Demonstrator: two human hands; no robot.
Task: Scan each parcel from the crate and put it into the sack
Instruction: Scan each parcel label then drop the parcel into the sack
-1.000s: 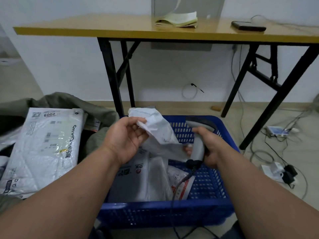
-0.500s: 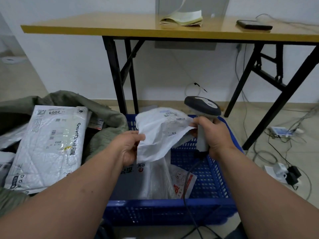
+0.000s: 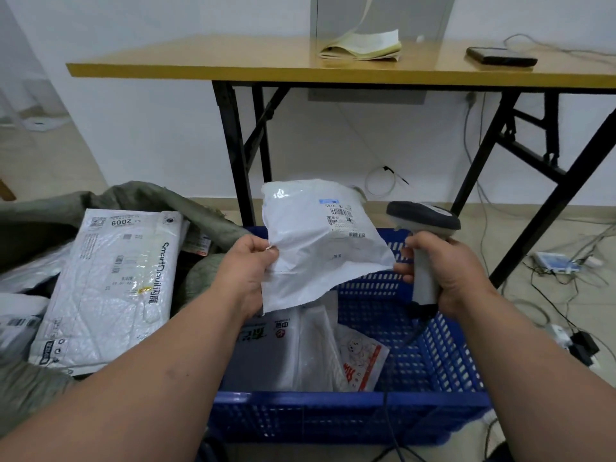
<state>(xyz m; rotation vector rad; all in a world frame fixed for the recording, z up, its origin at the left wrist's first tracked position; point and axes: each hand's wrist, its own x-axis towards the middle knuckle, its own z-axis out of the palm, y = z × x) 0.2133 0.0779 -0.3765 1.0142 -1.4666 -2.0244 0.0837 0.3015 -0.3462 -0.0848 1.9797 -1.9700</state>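
Tiled floor, blue crate [image 3: 350,408] under bench [image 3: 233,66]. Left hand [image 3: 245,271] pinches white parcel [image 3: 316,241] above crate; right hand [image 3: 446,271] grips scanner [image 3: 423,221]. Sack [image 3: 140,198] left of crate.

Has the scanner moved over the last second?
Yes. The scanner has risen: its head was down inside the crate and now sits above the far rim, gripped by the right hand.

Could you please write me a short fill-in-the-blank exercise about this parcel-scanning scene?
1. The left hand pinches a white plastic mailer parcel above the ____ plastic crate.
2. The right hand grips a grey handheld ____.
3. The large white parcel marked 2009 lies on the ____ woven sack.

Missing: blue; scanner; green
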